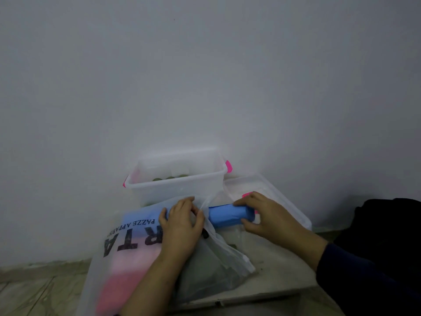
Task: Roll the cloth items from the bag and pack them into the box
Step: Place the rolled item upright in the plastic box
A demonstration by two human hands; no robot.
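Cloth, blue and wound into a tight roll [230,215], lies across the middle of my view, its long axis running from nine to three o'clock. My right hand [262,215] grips its three-o'clock end, fingers curled over the top and thumb under the near side, which I judge keeps the roll from springing loose. My left hand [182,224] presses down at the nine-o'clock end, where the roll meets the edge of the bag [127,242]; its fingers curl over that edge, though I cannot tell whether they pinch the plastic, the cloth, or both.

The bag is translucent white with dark lettering and lies flat toward seven o'clock of the roll. Pink and blue show through it, so I take it more cloth is waiting inside, and a grey-green item [205,270] sits under its loose flap at six o'clock.

The box [175,181], clear with pink latches, stands open at twelve o'clock of the roll, close by against the wall. Something green and rounded [169,178] lies on its floor, probably rolls already packed. Its lid [273,195] lies flat at two o'clock, out of the way of the opening.
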